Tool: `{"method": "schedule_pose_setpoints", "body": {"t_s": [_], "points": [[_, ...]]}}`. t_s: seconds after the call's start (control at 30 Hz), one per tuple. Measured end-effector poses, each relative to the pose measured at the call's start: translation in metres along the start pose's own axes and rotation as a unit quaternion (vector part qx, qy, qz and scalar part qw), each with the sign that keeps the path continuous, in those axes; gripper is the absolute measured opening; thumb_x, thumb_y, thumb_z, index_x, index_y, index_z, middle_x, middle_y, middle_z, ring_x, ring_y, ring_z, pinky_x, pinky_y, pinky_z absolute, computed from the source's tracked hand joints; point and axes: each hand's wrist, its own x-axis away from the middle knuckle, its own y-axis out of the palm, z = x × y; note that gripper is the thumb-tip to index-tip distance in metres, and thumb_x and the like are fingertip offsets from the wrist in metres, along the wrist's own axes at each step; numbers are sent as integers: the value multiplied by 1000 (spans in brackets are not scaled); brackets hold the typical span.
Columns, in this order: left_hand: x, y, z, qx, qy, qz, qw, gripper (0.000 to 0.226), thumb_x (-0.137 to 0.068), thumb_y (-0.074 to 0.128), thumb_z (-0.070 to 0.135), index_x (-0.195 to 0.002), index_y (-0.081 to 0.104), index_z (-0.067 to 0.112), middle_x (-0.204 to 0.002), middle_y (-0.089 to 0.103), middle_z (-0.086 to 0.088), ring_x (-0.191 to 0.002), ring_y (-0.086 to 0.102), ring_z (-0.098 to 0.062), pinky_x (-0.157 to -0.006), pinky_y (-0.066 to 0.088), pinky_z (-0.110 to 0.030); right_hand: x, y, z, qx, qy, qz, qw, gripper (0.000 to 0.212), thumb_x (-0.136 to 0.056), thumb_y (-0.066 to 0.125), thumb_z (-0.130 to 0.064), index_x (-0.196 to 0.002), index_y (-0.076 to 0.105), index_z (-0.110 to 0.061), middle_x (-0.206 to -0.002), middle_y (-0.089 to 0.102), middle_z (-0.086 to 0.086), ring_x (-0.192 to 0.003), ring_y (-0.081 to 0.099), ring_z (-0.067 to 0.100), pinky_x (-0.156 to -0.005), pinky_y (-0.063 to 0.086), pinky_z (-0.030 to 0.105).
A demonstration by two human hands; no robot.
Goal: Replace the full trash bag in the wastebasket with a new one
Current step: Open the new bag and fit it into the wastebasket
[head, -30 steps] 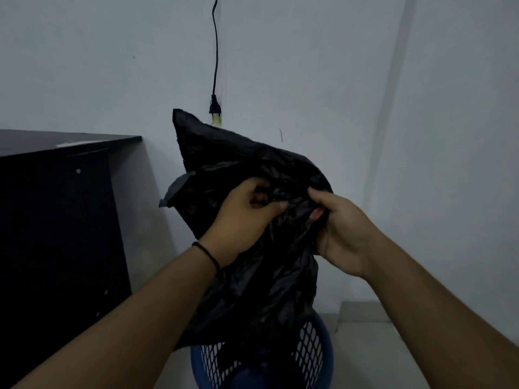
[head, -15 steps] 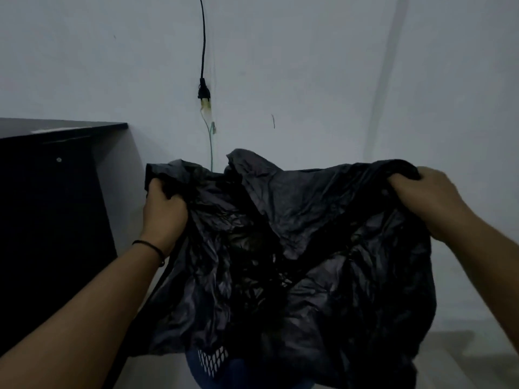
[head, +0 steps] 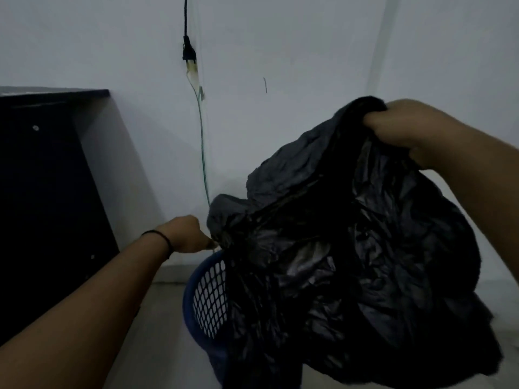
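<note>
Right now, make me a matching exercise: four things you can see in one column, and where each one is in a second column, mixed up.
Things:
1. left hand
2. right hand
3. blue wastebasket
4. black cabinet

Places:
A. against the wall at far left
B. gripping the trash bag's upper edge, high on the right
C. on the floor, under the bag
D. pinching the bag's lower edge, just above the basket rim

Pairs: 1-D, 2-B, 3-C, 4-A
</note>
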Motion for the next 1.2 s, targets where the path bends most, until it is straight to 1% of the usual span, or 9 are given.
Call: {"method": "schedule_pose_setpoints", "body": {"t_s": [0.27, 0.37, 0.53, 0.67, 0.73, 0.87, 0.97, 1.07, 1.2], "points": [[37, 111, 25, 143, 361, -119, 914, 81, -68, 75, 53, -137, 34, 41, -138, 42, 16, -123, 41, 0, -108, 31, -17, 6, 47, 3, 139, -56, -200, 968, 14, -86, 58, -4, -96, 64, 4, -98, 68, 22, -93, 66, 37, -80, 53, 41], [29, 150, 26, 41, 341, -124, 931, 97, -63, 74, 60, -142, 19, 41, -144, 37, 11, -129, 36, -10, -111, 22, -33, 0, 70, 1, 94, -88, -159, 979, 24, -88, 42, 1, -102, 62, 1, -104, 63, 23, -95, 63, 37, -83, 53, 42], [8, 149, 11, 18, 295, 32, 955, 8, -86, 55, 15, -80, 59, 12, -90, 66, -11, -77, 56, -19, -63, 37, -21, -17, 71, -8, -123, -48, -79, 988, 23, -90, 44, -2, -103, 63, -7, -91, 65, 13, -75, 66, 24, -74, 56, 33], [-25, 112, -19, 138, 153, 209, 956, 10, -86, 56, 16, -81, 64, 13, -76, 61, 1, -71, 58, -17, -54, 34, -21, -25, 70, -6, -213, 9, -66, 975, 13, -90, 50, -5, -88, 62, -6, -87, 67, 13, -62, 67, 21, -58, 59, 34], [-41, 116, -29, 77, 106, 177, 976, 15, -86, 54, 17, -74, 59, 13, -71, 58, 0, -63, 55, -15, -48, 36, -23, -32, 79, 2, -162, 40, -63, 984, 11, -90, 50, -8, -88, 60, -4, -94, 67, 17, -70, 66, 25, -62, 59, 35], [-62, 151, -33, -72, 127, -11, 989, 26, -95, 45, 17, -110, 63, 4, -116, 61, -17, -106, 58, -28, -84, 44, -30, -44, 106, 35, 118, 2, -6, 993, 26, -88, 43, -6, -108, 58, 1, -109, 59, 22, -86, 55, 29, -70, 42, 30], [-74, 158, -35, -40, 180, 68, 980, 63, -88, 56, 35, -143, 32, 17, -149, 26, -13, -137, 29, -33, -110, 27, -42, -44, 120, 54, 225, -106, -17, 969, 25, -88, 39, -2, -107, 55, 0, -115, 57, 22, -97, 52, 32, -73, 34, 27], [-87, 158, -26, -178, 210, 62, 959, 103, -81, 64, 40, -148, -13, 26, -155, -23, -8, -143, -19, -33, -109, -5, -63, -48, 135, 66, 264, -163, -62, 949, 26, -90, 38, -1, -110, 54, 1, -113, 58, 18, -95, 50, 27, -70, 30, 25], [-116, 177, -10, -239, 215, -104, 941, 106, -78, 59, 57, -148, -14, 23, -157, -9, -6, -144, -11, -34, -111, -5, -63, -53, 152, 72, 225, -171, -82, 956, 22, -91, 36, -3, -105, 53, -4, -97, 55, 10, -79, 44, 19, -53, 25, 25]]}}
